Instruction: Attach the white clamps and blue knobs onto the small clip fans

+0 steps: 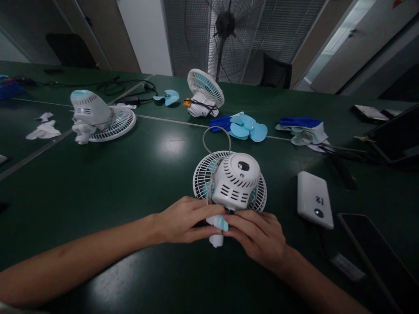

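Across the green table (157,174), a white fan (236,181) lies grille-down near the wearer. Smaller, the left hand (188,219) and right hand (258,235) both pinch its clamp (218,223), white with a pale blue piece, fingers closed around opposite sides. Beyond the fan sit light blue blades (248,128).

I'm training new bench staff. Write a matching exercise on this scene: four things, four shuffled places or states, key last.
1. nearest white plastic desk fan
2. thick white rectangular slab
3. tall dark wire-caged fan
4. larger loose light-blue plastic blade

A. behind the green table
B. next to blue cloth
C. held by left hand and right hand
D. beside the long dark panel

Pairs: 1-C; 2-D; 3-A; 4-B
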Demonstrator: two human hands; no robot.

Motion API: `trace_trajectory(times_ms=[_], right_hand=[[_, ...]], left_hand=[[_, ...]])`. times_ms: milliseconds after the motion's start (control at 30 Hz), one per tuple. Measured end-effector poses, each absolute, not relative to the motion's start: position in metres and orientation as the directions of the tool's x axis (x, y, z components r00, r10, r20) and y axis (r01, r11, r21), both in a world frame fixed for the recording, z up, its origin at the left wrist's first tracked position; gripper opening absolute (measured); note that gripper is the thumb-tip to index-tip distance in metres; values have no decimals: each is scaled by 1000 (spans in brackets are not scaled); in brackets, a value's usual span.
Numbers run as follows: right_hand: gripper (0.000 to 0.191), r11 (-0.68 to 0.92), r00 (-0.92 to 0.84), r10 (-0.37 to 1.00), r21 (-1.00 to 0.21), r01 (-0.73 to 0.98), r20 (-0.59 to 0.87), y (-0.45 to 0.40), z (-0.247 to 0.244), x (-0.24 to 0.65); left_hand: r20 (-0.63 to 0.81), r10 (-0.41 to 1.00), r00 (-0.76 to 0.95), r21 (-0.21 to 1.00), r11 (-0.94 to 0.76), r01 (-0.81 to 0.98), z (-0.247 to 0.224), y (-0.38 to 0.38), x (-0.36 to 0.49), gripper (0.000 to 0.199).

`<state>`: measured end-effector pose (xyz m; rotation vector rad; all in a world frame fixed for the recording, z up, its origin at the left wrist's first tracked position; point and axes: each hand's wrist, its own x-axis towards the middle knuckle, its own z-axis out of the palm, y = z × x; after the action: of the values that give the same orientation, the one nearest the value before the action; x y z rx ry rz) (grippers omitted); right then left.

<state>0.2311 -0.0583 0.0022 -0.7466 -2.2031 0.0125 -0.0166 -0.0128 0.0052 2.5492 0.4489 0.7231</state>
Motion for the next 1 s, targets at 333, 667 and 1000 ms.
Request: trace_trajectory(times_ms=[333, 667, 1000], right_hand=[[16, 790, -494, 587, -321, 522, 641, -68, 3, 225], [2, 760, -437, 606, -323, 564, 665, -67, 8, 219], [10, 771, -503, 591, -257, 583, 631, -69, 12, 223]], left_hand=[[384, 417, 824, 504, -842, 191, 6, -12, -17, 34], [382, 420, 823, 502, -842, 197, 5, -13, -18, 33], [381, 422, 823, 522, -833, 185, 4, -12, -17, 33]])
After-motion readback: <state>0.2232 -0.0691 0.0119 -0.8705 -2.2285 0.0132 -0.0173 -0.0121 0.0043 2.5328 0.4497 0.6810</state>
